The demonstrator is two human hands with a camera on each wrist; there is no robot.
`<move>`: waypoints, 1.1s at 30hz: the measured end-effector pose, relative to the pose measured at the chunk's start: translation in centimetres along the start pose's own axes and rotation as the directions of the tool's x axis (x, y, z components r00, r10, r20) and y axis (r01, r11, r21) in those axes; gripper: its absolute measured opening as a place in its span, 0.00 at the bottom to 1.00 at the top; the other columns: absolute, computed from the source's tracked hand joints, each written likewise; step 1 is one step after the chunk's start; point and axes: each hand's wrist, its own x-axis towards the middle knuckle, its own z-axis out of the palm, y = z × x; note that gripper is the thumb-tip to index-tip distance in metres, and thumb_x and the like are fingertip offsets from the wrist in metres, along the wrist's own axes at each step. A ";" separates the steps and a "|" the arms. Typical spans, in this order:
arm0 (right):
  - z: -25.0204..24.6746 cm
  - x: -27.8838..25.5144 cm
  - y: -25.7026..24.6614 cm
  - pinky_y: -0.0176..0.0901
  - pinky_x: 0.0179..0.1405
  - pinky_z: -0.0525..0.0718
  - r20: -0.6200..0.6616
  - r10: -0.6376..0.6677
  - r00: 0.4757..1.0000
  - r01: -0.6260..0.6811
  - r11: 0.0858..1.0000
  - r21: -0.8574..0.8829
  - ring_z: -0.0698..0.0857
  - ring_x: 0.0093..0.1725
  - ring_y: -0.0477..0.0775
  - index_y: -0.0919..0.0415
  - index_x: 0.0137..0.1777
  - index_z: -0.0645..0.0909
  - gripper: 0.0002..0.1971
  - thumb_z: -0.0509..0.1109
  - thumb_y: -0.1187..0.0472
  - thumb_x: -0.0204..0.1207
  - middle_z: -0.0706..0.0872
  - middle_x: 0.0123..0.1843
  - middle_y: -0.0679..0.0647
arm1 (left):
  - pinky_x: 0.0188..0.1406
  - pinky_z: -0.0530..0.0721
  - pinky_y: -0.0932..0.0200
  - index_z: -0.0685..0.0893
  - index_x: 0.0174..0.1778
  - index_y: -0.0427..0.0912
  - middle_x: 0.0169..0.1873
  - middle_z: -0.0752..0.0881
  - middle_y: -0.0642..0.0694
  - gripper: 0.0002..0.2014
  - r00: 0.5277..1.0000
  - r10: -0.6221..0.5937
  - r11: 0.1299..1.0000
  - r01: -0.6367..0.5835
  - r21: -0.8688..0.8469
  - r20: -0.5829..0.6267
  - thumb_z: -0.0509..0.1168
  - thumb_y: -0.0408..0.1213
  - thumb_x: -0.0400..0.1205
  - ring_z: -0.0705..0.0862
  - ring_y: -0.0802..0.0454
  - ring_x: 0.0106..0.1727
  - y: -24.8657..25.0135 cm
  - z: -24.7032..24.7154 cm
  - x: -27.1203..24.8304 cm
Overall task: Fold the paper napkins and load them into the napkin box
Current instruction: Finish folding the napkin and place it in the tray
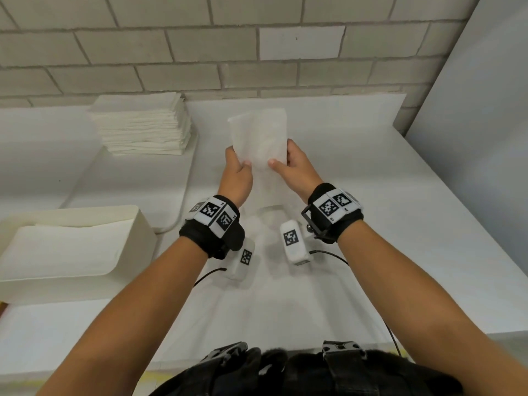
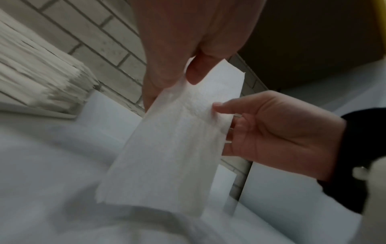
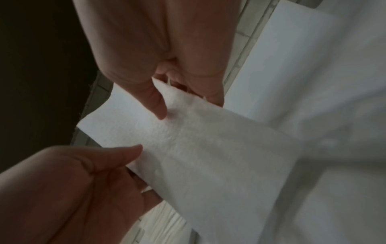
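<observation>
- The napkin is held in the air over the middle of the counter, a long narrow strip; its long axis runs away from the person, far end toward the brick wall, near end dropping between the wrists toward the counter.
- The left hand pinches the strip's left edge, thumb on the near face and fingers curled behind it; the right hand pinches the right edge in the same way, thumb on top, fingers behind (the wrist views show both pinches about midway along the strip, facing each other).
- So both sets of fingers are clamped on the one napkin, across its short width; neither hand is nearer to it than the other.
- The box sits at the person's near left, open, with white paper already showing inside; it lies much nearer the left hand, and well apart from the napkin.
- The stack of unfolded napkins stands at the far left against the wall, just beyond the left hand's side.
- My reading: the next fold likely goes across the long axis, far end brought toward near end; after that the carry goes left and back toward the box, so the left hand seems the natural one to deliver it.
- Risk, as I judge it: the thin paper may sag or skew if the two pinches do not move together.
</observation>
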 end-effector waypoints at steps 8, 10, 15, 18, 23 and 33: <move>0.2 -1.4 2.1 0.53 0.64 0.81 0.030 0.057 0.998 -0.057 0.998 -0.016 0.82 0.62 0.57 0.66 0.67 0.72 0.18 0.64 0.73 0.78 0.82 0.64 0.61 | 0.59 0.76 0.56 0.62 0.71 0.34 0.57 0.75 0.46 0.16 0.998 -0.059 0.997 0.058 0.058 0.008 0.49 0.28 0.87 0.77 0.49 0.58 -2.4 0.0 -1.4; 0.1 -1.3 2.0 0.52 0.64 0.81 0.041 0.058 0.998 -0.057 0.998 -0.016 0.82 0.61 0.56 0.67 0.66 0.72 0.17 0.64 0.73 0.77 0.82 0.63 0.61 | 0.58 0.75 0.58 0.64 0.70 0.34 0.57 0.76 0.46 0.15 0.999 -0.053 0.996 0.053 0.077 -0.004 0.49 0.28 0.87 0.77 0.48 0.59 -2.3 -0.1 -1.6; 0.4 -0.4 1.3 0.40 0.62 0.76 -0.183 -0.068 0.981 0.039 0.987 -0.156 0.75 0.56 0.49 0.59 0.65 0.72 0.19 0.71 0.64 0.75 0.76 0.58 0.56 | 0.37 0.67 0.68 0.68 0.67 0.29 0.46 0.77 0.44 0.14 0.986 0.096 0.972 -0.065 0.225 -0.133 0.48 0.26 0.86 0.75 0.49 0.46 -1.1 -0.5 -1.5; 0.6 -0.5 -1.1 0.34 0.48 0.78 -0.245 -0.052 0.968 0.029 0.995 -0.097 0.78 0.45 0.48 0.56 0.55 0.74 0.13 0.67 0.49 0.78 0.77 0.45 0.51 | 0.32 0.65 0.68 0.66 0.70 0.29 0.39 0.77 0.41 0.17 0.976 0.167 0.933 -0.109 0.343 -0.141 0.48 0.24 0.86 0.75 0.47 0.39 -0.6 -0.7 -0.8; 0.5 -0.2 -4.3 0.51 0.42 0.90 0.072 0.312 0.947 -0.320 0.926 0.202 0.90 0.45 0.56 0.64 0.54 0.82 0.35 0.61 0.29 0.70 0.89 0.43 0.59 | 0.60 0.67 0.70 0.65 0.77 0.37 0.68 0.77 0.37 0.27 0.968 0.247 0.840 -0.239 0.487 0.049 0.49 0.19 0.81 0.76 0.42 0.68 -1.1 0.3 -1.7; -1.1 0.2 -5.5 0.44 0.40 0.89 0.092 0.091 0.992 -0.122 0.891 0.438 0.85 0.49 0.53 0.63 0.54 0.78 0.06 0.67 0.66 0.78 0.85 0.49 0.56 | 0.76 0.54 0.53 0.50 0.82 0.57 0.83 0.53 0.54 0.46 1.000 -0.008 0.995 0.006 -0.096 -0.020 0.57 0.70 0.70 0.52 0.56 0.82 0.3 -3.6 -1.2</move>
